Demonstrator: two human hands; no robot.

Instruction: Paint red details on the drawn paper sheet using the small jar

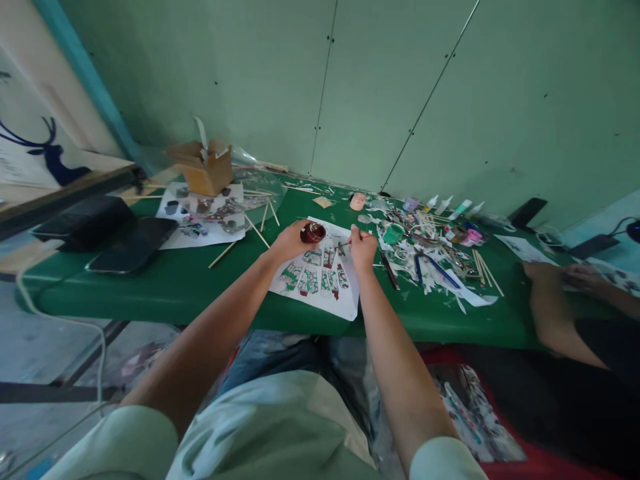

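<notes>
One red pot [313, 233], in left hand [291, 241]

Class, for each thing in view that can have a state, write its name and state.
Left hand, gripping
Dark red pot, open, held
Right hand, gripping
Thin brush, held
Patterned paper, flat, partly green and dark red
Cardboard box, open, something sticking out

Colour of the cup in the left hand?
Dark red cup; shows best in the head view.
</notes>
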